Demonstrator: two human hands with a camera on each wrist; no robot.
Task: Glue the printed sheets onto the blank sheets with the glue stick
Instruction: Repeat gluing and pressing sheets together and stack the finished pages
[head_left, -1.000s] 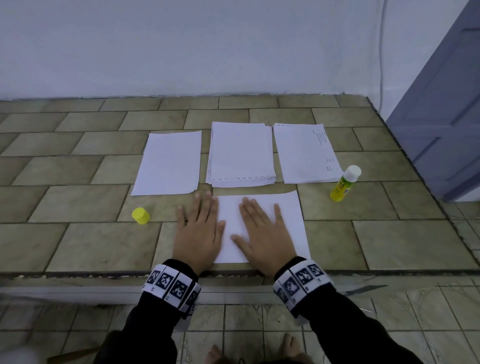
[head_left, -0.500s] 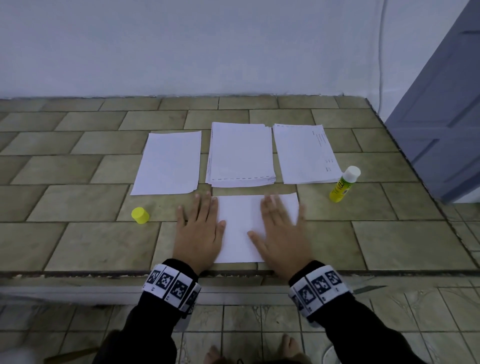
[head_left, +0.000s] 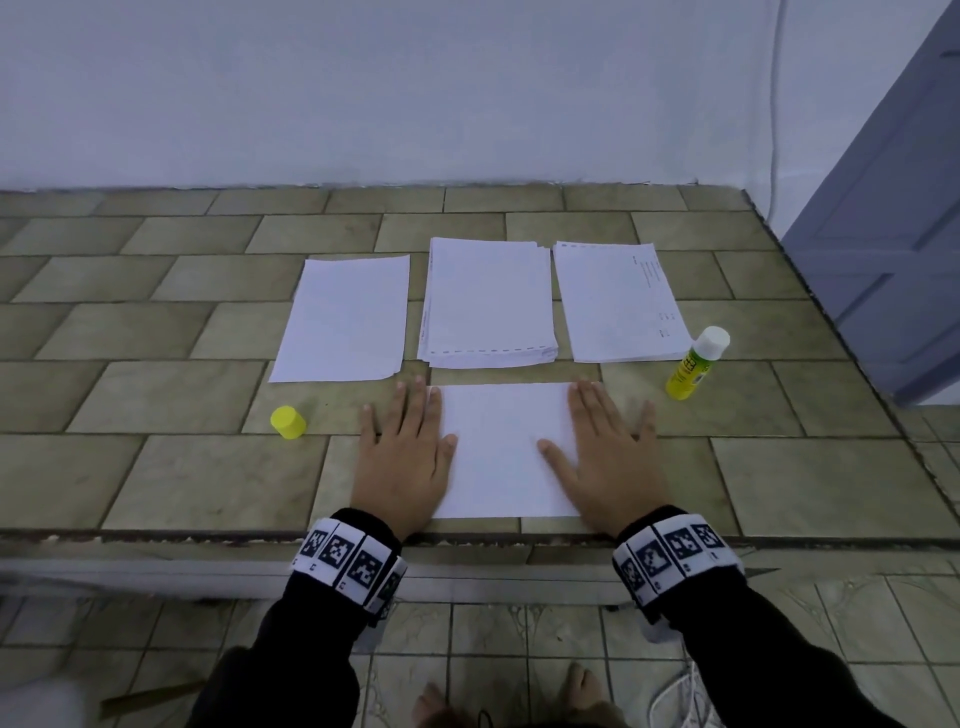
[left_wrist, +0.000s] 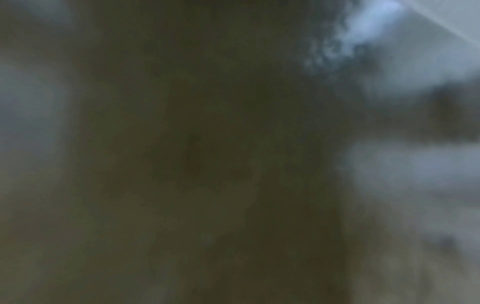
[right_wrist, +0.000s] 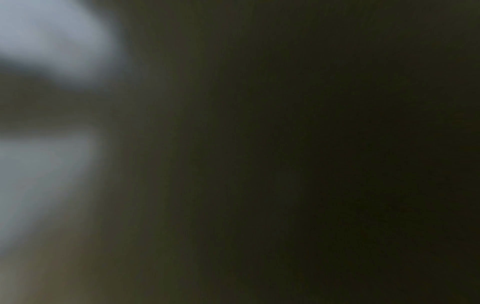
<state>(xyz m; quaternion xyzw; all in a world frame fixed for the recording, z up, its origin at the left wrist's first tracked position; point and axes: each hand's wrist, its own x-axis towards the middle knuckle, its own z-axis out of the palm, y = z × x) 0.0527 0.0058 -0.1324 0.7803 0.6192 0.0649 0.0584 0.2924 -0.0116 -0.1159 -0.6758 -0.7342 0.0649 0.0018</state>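
A white sheet (head_left: 501, 447) lies near the front edge of the tiled counter. My left hand (head_left: 402, 447) lies flat over its left edge, fingers straight. Flat on the sheet's right edge is my right hand (head_left: 608, 449), fingers spread. Behind the sheet sit a blank sheet (head_left: 343, 317), a thick paper stack (head_left: 488, 304) and a printed sheet (head_left: 618, 301). The yellow glue stick (head_left: 696, 364) stands uncapped at the right, white tip up. Its yellow cap (head_left: 287, 422) rests left of my left hand. Both wrist views are dark and blurred.
The tiled counter (head_left: 156, 467) ends at a front edge just below my wrists. A white wall runs along the back. A grey-blue door (head_left: 893, 234) stands at the right. A person's bare feet show on the floor below.
My right hand has slid rightwards across the front sheet, from its middle to its right edge. My left hand has stayed in place.
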